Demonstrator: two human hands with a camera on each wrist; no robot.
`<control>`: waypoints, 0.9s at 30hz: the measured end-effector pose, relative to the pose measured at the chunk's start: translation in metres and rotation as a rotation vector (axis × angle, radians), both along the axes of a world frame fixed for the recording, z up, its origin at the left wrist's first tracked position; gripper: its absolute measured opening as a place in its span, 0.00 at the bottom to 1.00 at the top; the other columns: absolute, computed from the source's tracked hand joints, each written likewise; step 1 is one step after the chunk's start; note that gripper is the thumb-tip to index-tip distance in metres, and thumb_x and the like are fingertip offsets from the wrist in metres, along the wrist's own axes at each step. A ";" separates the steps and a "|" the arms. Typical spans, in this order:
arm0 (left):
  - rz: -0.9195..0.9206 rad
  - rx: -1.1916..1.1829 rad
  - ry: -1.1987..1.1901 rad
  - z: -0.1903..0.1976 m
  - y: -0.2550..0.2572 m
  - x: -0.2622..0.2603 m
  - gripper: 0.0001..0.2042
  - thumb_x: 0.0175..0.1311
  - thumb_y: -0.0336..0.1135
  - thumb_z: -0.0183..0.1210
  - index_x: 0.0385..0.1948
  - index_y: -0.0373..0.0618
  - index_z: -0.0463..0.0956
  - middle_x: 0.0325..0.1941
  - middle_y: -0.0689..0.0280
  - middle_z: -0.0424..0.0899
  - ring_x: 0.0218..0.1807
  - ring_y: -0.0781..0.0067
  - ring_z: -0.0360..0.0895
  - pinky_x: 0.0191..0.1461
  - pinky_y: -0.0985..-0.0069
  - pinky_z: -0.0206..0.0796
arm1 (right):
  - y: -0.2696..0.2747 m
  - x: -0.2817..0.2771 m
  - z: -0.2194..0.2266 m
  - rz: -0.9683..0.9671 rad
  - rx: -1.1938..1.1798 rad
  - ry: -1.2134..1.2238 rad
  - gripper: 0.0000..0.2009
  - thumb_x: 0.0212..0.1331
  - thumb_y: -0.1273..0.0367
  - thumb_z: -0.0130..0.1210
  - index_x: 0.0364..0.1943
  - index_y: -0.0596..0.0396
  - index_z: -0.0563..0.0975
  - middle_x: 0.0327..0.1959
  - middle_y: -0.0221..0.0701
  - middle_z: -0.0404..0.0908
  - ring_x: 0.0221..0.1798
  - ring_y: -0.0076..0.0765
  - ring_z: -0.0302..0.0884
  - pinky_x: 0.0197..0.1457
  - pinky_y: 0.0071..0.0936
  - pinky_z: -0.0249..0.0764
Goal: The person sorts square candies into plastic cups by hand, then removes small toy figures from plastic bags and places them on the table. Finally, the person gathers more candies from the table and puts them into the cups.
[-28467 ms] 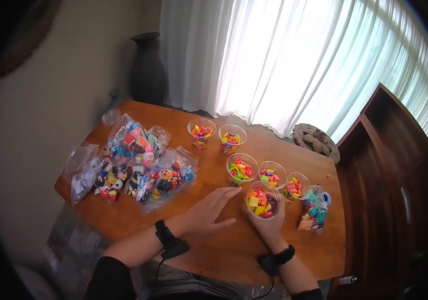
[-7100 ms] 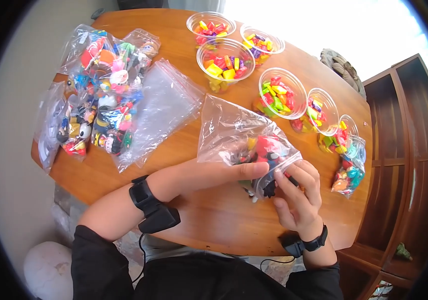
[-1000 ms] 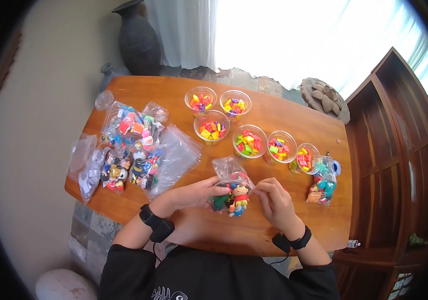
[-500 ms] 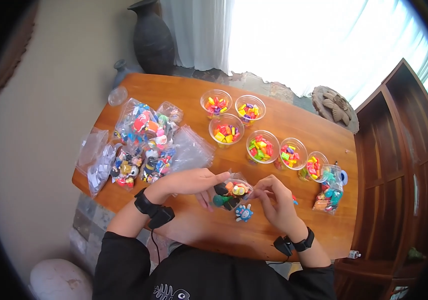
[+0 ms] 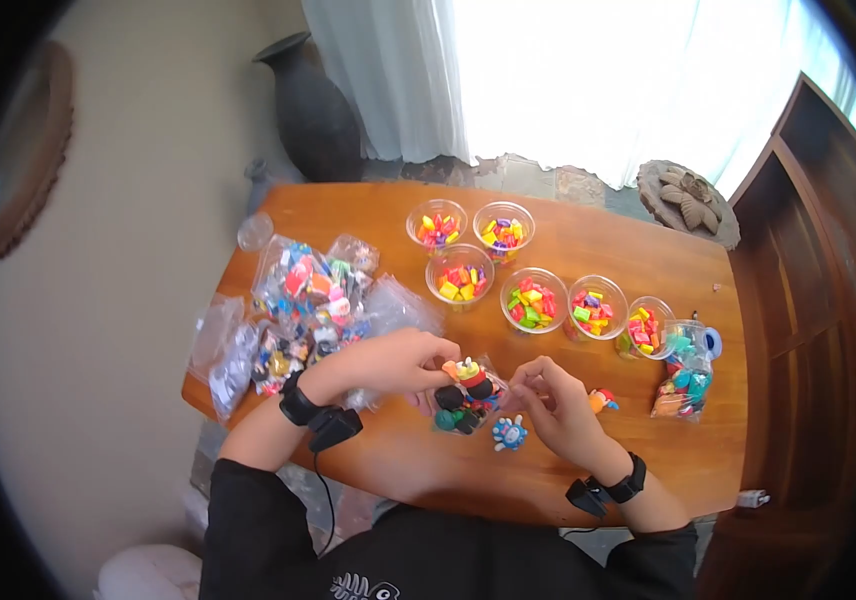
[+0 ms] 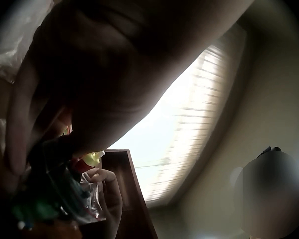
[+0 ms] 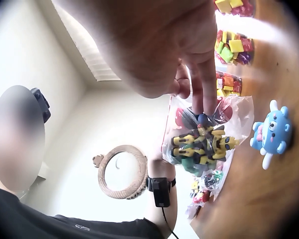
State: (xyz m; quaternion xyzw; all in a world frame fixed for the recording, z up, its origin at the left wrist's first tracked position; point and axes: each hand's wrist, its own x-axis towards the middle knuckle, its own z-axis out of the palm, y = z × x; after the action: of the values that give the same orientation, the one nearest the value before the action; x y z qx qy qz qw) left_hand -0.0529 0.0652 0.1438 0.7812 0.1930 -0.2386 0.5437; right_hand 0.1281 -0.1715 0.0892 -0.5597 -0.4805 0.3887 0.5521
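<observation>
Smooth brown wooden worktop (image 5: 588, 240) carries 6 clear, round plastic cups (image 5: 535, 305) toward the far side, which look already filled with shiny candies. Near the middle, the left hand (image 5: 388, 362) grips a thin, wrinkled bag (image 5: 463, 418) of toys, and the right hand (image 5: 563, 415) pinches its edge. Filling of it seems unfinished: 1 rounded blue toy (image 5: 509, 433) and 1 orange toy (image 5: 600, 401) lie outside, to the near right

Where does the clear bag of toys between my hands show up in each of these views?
Head: the clear bag of toys is below the middle, slightly right.
Left wrist: the bag is at the lower left, in shadow.
Right wrist: the bag is right of the middle.
Shared landmark: your right hand, at the bag in all three.
</observation>
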 end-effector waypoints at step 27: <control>-0.219 0.595 -0.630 0.064 -0.020 -0.026 0.12 0.83 0.46 0.58 0.40 0.51 0.79 0.20 0.56 0.78 0.24 0.46 0.81 0.28 0.57 0.67 | 0.010 -0.007 0.036 -0.155 0.496 -0.718 0.11 0.63 0.80 0.66 0.47 0.58 0.79 0.40 0.38 0.85 0.41 0.48 0.84 0.48 0.42 0.80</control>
State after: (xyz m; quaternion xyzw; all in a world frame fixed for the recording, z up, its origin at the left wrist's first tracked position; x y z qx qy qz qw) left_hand -0.0788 0.0451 0.2080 0.9540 -0.0059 0.0209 0.2990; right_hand 0.1214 -0.1618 0.1252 -0.5441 -0.6771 -0.0001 0.4954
